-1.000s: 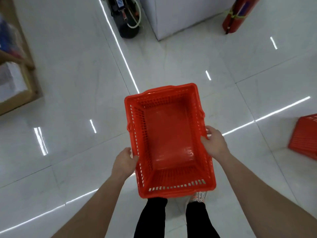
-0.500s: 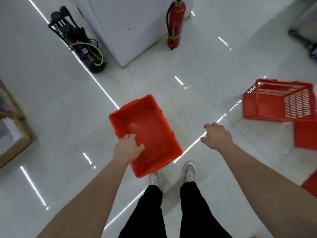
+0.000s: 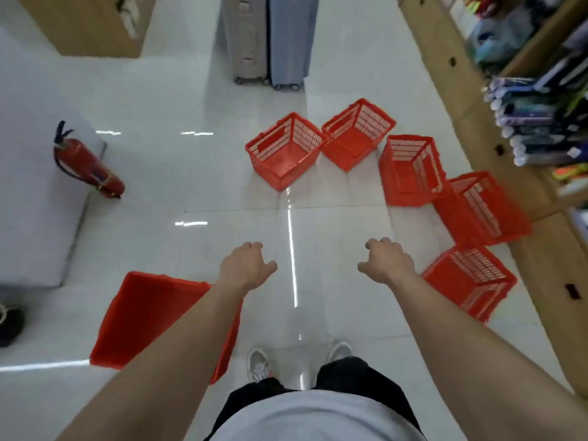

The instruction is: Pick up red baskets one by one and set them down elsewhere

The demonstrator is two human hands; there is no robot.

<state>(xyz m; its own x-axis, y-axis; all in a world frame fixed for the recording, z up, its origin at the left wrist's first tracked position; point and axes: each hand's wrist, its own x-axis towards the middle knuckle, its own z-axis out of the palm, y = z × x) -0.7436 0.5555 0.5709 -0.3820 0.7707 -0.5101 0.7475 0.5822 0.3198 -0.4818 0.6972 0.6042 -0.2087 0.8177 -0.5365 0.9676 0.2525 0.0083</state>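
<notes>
White glossy floor tiles fill the scene and reflect ceiling light strips. Both arms reach forward over the floor. The left hand hangs with fingers loosely curled and its grip holds nothing. The right hand is in the same state: fingers loosely curled, grip empty, touching nothing.

Nearest the left hand, a red plastic basket stands upright on the floor, below and left of that hand and partly hidden by the left forearm. Body: rectangular, solid red floor, walls widening toward the rim; motion blur hides any finer wall detail.

Nearest the right hand, a second red basket stands on the floor just beside the right forearm, with slotted lattice walls. Four more red baskets continue in an arc: one against the cardboard shelf base, then one, one and one, each close to its neighbour.

A red fire extinguisher stands at left beside a white block. Two suitcases stand at the far end.
</notes>
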